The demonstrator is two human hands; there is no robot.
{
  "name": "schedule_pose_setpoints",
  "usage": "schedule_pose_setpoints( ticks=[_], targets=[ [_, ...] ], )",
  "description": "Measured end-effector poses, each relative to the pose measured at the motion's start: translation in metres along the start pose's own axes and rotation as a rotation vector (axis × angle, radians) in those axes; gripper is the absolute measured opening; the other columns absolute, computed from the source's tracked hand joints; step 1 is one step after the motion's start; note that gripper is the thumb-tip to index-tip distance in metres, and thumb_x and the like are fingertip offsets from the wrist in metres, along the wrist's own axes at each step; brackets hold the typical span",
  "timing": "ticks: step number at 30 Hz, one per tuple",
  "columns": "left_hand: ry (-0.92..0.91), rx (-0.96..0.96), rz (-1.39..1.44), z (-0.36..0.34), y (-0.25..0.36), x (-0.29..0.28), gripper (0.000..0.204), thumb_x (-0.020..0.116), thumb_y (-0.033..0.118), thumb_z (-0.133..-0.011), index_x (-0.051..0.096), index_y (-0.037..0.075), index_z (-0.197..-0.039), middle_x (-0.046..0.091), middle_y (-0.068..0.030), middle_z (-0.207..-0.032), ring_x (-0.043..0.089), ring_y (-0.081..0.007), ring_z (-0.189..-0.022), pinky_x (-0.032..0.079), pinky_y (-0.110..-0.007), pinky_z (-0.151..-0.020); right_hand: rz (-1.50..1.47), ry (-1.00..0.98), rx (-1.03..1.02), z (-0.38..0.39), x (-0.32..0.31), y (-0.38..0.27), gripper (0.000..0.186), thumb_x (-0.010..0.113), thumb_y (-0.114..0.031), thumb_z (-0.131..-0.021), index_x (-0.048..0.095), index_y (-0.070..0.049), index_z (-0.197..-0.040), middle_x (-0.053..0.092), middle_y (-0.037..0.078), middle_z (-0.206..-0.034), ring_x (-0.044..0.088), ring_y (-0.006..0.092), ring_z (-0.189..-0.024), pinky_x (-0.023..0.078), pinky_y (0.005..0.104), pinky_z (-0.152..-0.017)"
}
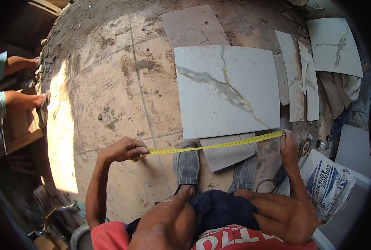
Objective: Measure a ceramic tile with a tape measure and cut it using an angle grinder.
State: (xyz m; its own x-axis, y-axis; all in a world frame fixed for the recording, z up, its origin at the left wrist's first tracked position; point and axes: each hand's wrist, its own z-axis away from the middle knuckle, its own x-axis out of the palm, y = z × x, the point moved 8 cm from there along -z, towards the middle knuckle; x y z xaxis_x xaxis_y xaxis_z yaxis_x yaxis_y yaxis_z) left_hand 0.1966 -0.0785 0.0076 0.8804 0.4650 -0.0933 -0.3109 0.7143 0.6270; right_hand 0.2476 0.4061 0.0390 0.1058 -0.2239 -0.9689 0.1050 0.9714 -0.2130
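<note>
A yellow tape measure is stretched between my two hands, just on the near side of a large white marble-look tile. My left hand is closed round its left part, where a bit of yellow shows below the fingers. At the other side, my right hand pinches the blade close to the tile's near right corner. The tile has grey and gold veins and lies on the floor. A grey-brown board piece lies partly under its near edge, between my shoes.
Narrow cut tile strips lie right of the tile. Another veined tile rests on cloth at the far right. A grinder and a white adhesive bag are by my right knee. Another person's legs are at the left.
</note>
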Motion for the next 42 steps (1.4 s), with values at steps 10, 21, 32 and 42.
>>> schedule_pose_setpoints(
  ticks=[10, 21, 32, 42],
  targets=[
    [-0.038, 0.101, -0.163, -0.061, 0.030, 0.029, 0.023, 0.048, 0.024, -0.092, 0.056, 0.007, -0.105, 0.065, -0.0059, -0.082, 0.062, -0.0174, -0.075, 0.048, -0.033, -0.070, -0.032, 0.184, 0.174, 0.006, 0.028, 0.044, 0.031, 0.043, -0.005, -0.083, 0.051, 0.005, -0.111, 0.054, 0.022, -0.108, 0.051, 0.0381, -0.102, 0.040, 0.0394, -0.089],
    [-0.030, 0.063, -0.076, -0.085, 0.037, 0.043, 0.025, 0.045, 0.022, -0.093, 0.057, 0.002, -0.102, 0.064, -0.0080, -0.072, 0.061, -0.0180, -0.062, 0.049, -0.031, -0.061, -0.056, 0.231, 0.085, 0.001, 0.029, 0.022, 0.029, 0.046, -0.002, -0.082, 0.051, 0.004, -0.110, 0.053, 0.020, -0.109, 0.050, 0.0369, -0.103, 0.040, 0.0394, -0.088],
    [-0.099, 0.170, 0.047, -0.096, 0.029, 0.048, 0.023, 0.045, 0.023, -0.093, 0.057, 0.003, -0.096, 0.062, -0.0022, -0.078, 0.055, -0.0127, -0.067, 0.046, -0.029, -0.063, -0.151, 0.196, 0.148, -0.005, 0.030, 0.025, 0.028, 0.047, -0.003, -0.081, 0.053, 0.003, -0.107, 0.056, 0.019, -0.105, 0.054, 0.0360, -0.098, 0.041, 0.0386, -0.087],
    [-0.097, 0.121, -0.009, -0.092, 0.032, 0.045, 0.022, 0.045, 0.018, -0.092, 0.058, 0.003, -0.102, 0.062, -0.0029, -0.076, 0.053, -0.0130, -0.065, 0.046, -0.028, -0.063, -0.057, 0.185, 0.169, -0.001, 0.034, 0.024, 0.029, 0.050, -0.007, -0.081, 0.054, 0.003, -0.108, 0.057, 0.019, -0.104, 0.054, 0.0351, -0.098, 0.041, 0.0386, -0.087]
  ],
)
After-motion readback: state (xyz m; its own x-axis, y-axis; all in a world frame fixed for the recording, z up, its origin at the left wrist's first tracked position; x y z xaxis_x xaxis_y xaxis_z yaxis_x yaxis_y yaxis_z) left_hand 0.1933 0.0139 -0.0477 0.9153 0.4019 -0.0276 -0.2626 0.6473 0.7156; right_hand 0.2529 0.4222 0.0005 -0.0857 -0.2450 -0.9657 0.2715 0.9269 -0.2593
